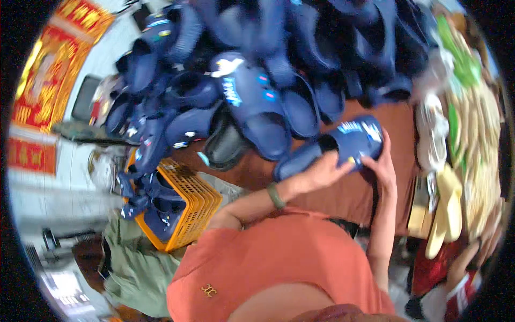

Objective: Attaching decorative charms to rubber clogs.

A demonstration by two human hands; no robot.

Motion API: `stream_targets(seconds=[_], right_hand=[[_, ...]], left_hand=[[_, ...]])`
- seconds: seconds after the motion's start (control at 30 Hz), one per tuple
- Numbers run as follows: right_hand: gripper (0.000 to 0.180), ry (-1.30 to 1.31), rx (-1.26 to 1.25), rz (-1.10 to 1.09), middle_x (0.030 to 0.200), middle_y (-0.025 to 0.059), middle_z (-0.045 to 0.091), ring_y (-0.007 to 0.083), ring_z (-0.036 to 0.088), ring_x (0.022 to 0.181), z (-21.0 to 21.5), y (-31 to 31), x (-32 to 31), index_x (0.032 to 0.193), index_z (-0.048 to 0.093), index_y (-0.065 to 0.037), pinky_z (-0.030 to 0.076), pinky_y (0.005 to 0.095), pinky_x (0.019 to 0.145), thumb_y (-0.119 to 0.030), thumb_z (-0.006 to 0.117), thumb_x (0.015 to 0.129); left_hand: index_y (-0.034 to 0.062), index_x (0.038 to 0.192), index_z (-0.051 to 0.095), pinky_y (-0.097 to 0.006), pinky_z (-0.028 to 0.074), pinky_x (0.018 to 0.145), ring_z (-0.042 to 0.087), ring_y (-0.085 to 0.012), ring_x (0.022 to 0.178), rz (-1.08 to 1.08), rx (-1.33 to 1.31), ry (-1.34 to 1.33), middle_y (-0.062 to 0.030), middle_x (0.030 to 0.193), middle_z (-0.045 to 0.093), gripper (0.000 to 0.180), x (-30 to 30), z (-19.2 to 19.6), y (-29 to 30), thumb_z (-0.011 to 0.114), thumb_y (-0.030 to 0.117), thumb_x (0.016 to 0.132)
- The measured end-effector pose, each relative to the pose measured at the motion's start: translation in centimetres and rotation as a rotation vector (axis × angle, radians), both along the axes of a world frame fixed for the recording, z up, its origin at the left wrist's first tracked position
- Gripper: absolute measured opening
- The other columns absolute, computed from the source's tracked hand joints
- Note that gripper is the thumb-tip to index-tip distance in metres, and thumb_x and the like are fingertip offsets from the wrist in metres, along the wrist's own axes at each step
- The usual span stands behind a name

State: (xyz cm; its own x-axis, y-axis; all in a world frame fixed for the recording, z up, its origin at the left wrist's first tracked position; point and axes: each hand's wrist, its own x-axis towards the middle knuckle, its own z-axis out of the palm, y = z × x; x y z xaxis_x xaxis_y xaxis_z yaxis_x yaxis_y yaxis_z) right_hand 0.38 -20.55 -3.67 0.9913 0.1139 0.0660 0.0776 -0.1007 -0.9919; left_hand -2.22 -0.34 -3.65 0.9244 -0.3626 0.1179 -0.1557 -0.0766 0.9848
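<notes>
A navy blue clog (307, 156) with white and light-blue decorations lies tilted between my hands, over a brown-covered tabletop. My right hand (383, 164) is closed round its toe end, with the thumb near the decorations. My left hand (325, 170) is closed at the clog's near side, its fingers at the opening and beside a small yellow decoration. Whether it also pinches a small piece is too blurred to tell. Just beyond, another decorated navy clog (251, 99) leans on the heap, beside a dark grey clog (228, 144).
Many navy clogs (316, 37) are heaped across the far side. An orange basket (201, 209) holding more clogs stands at the left. At right are a white shoe (431, 134), pale yellow shoe-shaped pieces (449, 204) and a row of beige pieces (477, 139). Another person's hand (489, 236) shows at the right edge.
</notes>
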Motion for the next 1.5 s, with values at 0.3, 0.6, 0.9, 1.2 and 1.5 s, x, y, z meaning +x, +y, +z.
stream_targets(seconds=[0.3, 0.6, 0.9, 1.2, 1.5], right_hand=[[0.056, 0.219, 0.463, -0.087, 0.117, 0.0132, 0.055, 0.0234, 0.057, 0.103, 0.0, -1.0, -0.1, 0.132, 0.037, -0.001, 0.049, 0.0374, 0.088, -0.01, 0.064, 0.084], [0.054, 0.353, 0.678, -0.002, 0.114, 0.0131, 0.057, 0.0252, 0.059, 0.099, -0.2, -1.4, 0.5, 0.128, 0.042, 0.001, 0.049, 0.0396, 0.086, -0.006, 0.065, 0.08], [0.046, 0.335, 0.67, 0.0, 0.112, 0.0116, 0.058, 0.0225, 0.058, 0.101, -0.3, -1.3, 0.5, 0.124, 0.046, 0.002, 0.047, 0.0382, 0.088, -0.008, 0.064, 0.083], [0.047, 0.186, 0.851, -0.042, 0.117, 0.0096, 0.057, 0.0229, 0.054, 0.108, -2.2, -6.5, 0.9, 0.126, 0.047, -0.002, 0.04, 0.0411, 0.096, -0.014, 0.063, 0.084], [0.049, 0.091, 0.932, -0.162, 0.126, 0.0081, 0.053, 0.0235, 0.049, 0.116, -3.4, -7.3, 0.3, 0.127, 0.048, -0.006, 0.039, 0.0419, 0.099, -0.033, 0.061, 0.088]], left_hand=[[-0.0091, 0.09, 0.059, -0.045, 0.048, 0.064, 0.062, -0.0424, 0.072, -0.039, 0.213, -0.079, -0.0307, 0.075, 0.06, 0.043, -1.4, 3.9, 1.0, 0.061, 0.034, 0.086], [-0.0086, 0.068, 0.056, -0.048, 0.044, 0.054, 0.058, -0.0422, 0.056, -0.075, 0.308, -0.122, -0.0286, 0.059, 0.054, 0.053, -1.4, 3.8, 1.7, 0.057, 0.04, 0.088], [-0.0042, 0.072, 0.058, -0.047, 0.045, 0.058, 0.058, -0.0401, 0.062, -0.07, 0.45, -0.113, -0.0241, 0.062, 0.057, 0.046, -1.9, 3.4, 1.6, 0.056, 0.038, 0.088], [0.0028, 0.1, 0.06, -0.038, 0.046, 0.084, 0.057, -0.0293, 0.093, 0.416, 0.291, -0.691, -0.0122, 0.1, 0.061, 0.03, -2.7, 7.2, 6.6, 0.071, 0.02, 0.077], [-0.0025, 0.134, 0.036, -0.033, 0.035, 0.101, 0.045, -0.0201, 0.117, -0.263, 0.073, 0.04, -0.0114, 0.127, 0.049, 0.064, -1.9, 6.8, 11.1, 0.061, 0.024, 0.083]])
